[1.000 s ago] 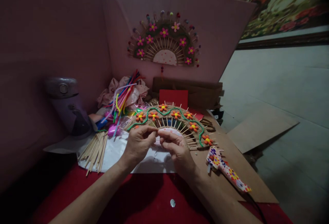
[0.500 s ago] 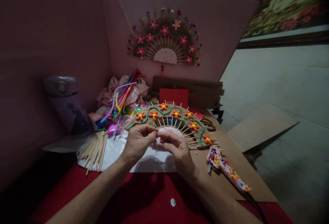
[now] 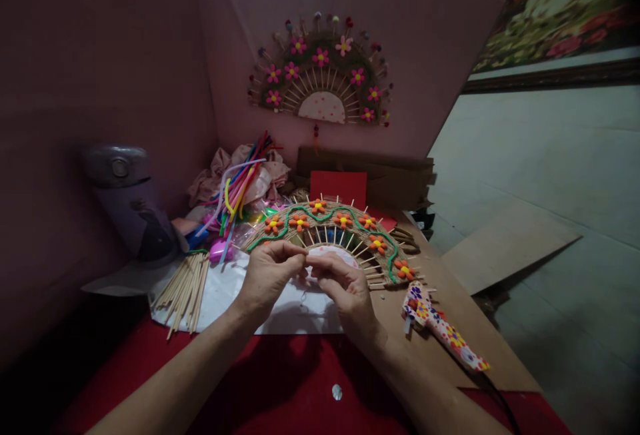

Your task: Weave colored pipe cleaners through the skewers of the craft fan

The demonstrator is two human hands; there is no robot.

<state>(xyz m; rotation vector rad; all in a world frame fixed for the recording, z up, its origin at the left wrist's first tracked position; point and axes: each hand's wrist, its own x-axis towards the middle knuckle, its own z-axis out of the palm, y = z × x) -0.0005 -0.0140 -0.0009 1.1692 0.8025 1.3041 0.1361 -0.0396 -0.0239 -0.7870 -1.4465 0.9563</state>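
Observation:
My left hand (image 3: 274,274) and my right hand (image 3: 345,286) meet fingertip to fingertip near the middle of the view. Both are closed in a pinch, and whatever lies between the fingers is too small to make out. Right behind them lies a half-round fan (image 3: 330,218) of twine and thin sticks, with orange flowers and a wavy green line. Its pale spotted centre is partly covered by my fingers. Beneath my hands is a white sheet (image 3: 225,302). On the right, a glue gun (image 3: 445,328) with a flowered cover rests on cardboard.
Wooden sticks (image 3: 184,288) lie at left, beside a tumbler (image 3: 133,208). Colourful pipe cleaners (image 3: 245,182) and pink cloth are heaped behind. A similar fan (image 3: 323,78) with pink flowers hangs on the pink board. A small shiny piece (image 3: 337,392) lies on the red cloth (image 3: 280,382).

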